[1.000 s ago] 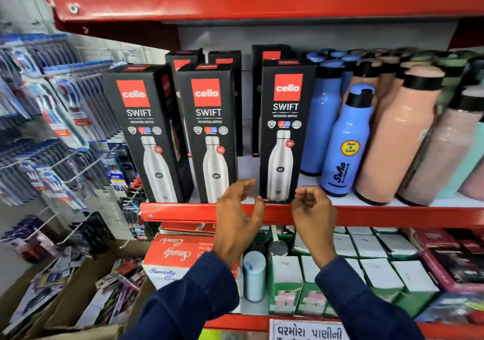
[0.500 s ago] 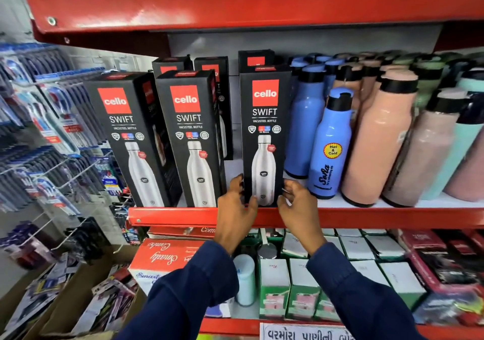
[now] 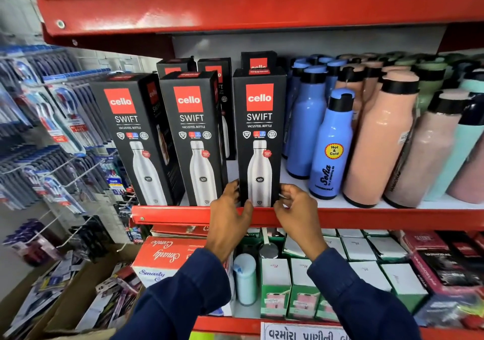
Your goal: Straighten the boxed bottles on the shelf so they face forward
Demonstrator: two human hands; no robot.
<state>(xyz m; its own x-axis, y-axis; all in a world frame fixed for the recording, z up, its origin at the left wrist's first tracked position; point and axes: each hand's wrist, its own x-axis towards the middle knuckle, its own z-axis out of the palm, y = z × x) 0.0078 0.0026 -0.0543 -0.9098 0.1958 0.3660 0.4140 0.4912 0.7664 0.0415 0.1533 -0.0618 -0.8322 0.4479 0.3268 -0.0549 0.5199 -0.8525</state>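
Observation:
Three black boxed bottles marked "cello SWIFT" stand in a front row on the red shelf. The right box faces forward. My left hand grips its lower left edge, and my right hand grips its lower right edge. The middle box stands just left of it, close to my left hand, and is turned slightly. The left box is angled so its right side shows. More black boxes stand in a row behind, mostly hidden.
Blue bottles, peach bottles and mint bottles crowd the shelf right of the boxes. A red upper shelf hangs overhead. Toothbrush packs hang on hooks at left. Below are green-and-white boxes and a red carton.
Both hands rose from below the shelf lip and closed on the bottom edges of the right box. The camera view moved closer and shifted.

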